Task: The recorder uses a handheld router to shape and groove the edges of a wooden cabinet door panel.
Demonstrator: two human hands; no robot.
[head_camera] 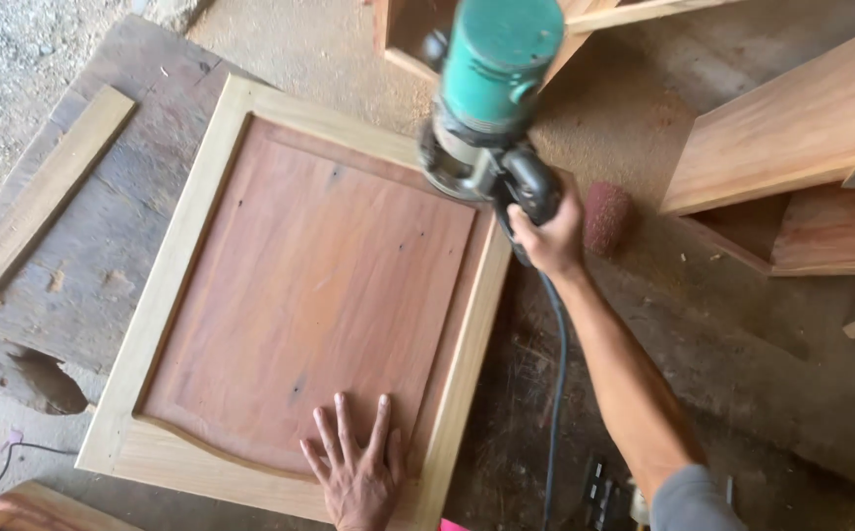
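A wooden cabinet door with a pale frame and a reddish raised panel lies flat on a worn board. My left hand presses flat on the panel's near edge, fingers spread. My right hand grips the black handle of a green-topped electric router, which stands on the door's far right corner. Its dark cable runs back along my forearm.
A loose pale wooden strip lies at the left. Reddish boards and a box-like wooden piece stand at the right. A rolled piece of red sandpaper lies beside the router. Sawdust covers the floor.
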